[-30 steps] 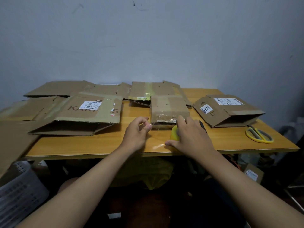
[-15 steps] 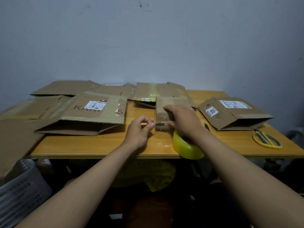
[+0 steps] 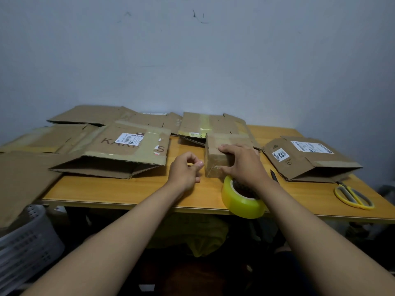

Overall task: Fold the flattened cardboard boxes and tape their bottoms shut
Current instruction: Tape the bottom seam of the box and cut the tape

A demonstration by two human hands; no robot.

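Left hand (image 3: 185, 170) loosely curled; right hand (image 3: 242, 165) fingers spread, gripping.
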